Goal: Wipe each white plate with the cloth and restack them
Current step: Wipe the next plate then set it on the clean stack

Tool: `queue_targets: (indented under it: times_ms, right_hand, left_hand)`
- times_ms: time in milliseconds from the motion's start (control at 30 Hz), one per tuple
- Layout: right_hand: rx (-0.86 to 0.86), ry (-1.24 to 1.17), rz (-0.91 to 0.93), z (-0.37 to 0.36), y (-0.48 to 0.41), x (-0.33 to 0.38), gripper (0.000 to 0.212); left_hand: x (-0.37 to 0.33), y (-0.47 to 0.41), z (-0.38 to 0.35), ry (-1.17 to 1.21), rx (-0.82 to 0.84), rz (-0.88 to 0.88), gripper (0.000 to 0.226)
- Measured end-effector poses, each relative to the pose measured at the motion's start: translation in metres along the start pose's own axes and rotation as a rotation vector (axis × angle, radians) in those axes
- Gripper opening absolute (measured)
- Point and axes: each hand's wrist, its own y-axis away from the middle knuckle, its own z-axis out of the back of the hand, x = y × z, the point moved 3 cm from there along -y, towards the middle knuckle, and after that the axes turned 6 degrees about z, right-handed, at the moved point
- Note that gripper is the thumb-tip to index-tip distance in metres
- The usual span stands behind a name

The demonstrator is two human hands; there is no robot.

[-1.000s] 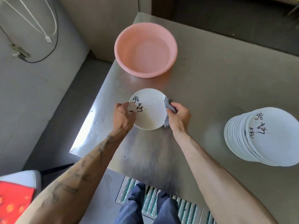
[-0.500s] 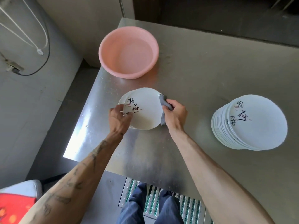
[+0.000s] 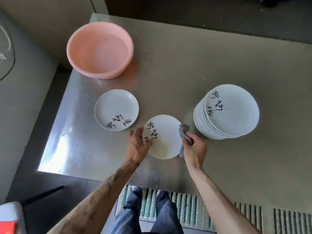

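A white plate (image 3: 164, 141) with black brush lettering sits between both hands, over the front part of the metal desk (image 3: 185, 65). The left hand (image 3: 138, 146) grips its left rim, thumb curled onto the printed face. The right hand (image 3: 195, 150) is clenched round a bunched grey cloth (image 3: 185, 136) and pinches it against the plate's right rim – one end of the cloth pokes up above the fingers, another hangs below the edge. Whether the plate touches the desk I cannot tell.

To the left and a little further back, a single plate (image 3: 116, 108) lies flat on the desk, face up, apart from the held one. To the right stands a tall stack of plates (image 3: 228, 114), near the cloth but not touching it. A pink basin (image 3: 99, 49) stands at the far left corner.
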Motion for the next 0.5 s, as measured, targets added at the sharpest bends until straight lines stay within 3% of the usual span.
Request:
queue_targets:
  times_ms: [167,300,500]
  right_hand:
    - [0.023,-0.036,0.153,-0.004,-0.001,0.021,0.028]
    - [0.083,-0.131,0.054,-0.019,-0.011,0.027,0.029]
    - [0.028,0.324,0.282,-0.022,-0.016,0.019,0.006]
  left_hand:
    - [0.009,0.000,-0.001,-0.034,0.034,-0.080,0.065]
    - [0.014,0.000,-0.002,-0.135,0.063,-0.169,0.097]
    - [0.019,0.001,-0.004,-0.456,0.070,-0.355,0.127]
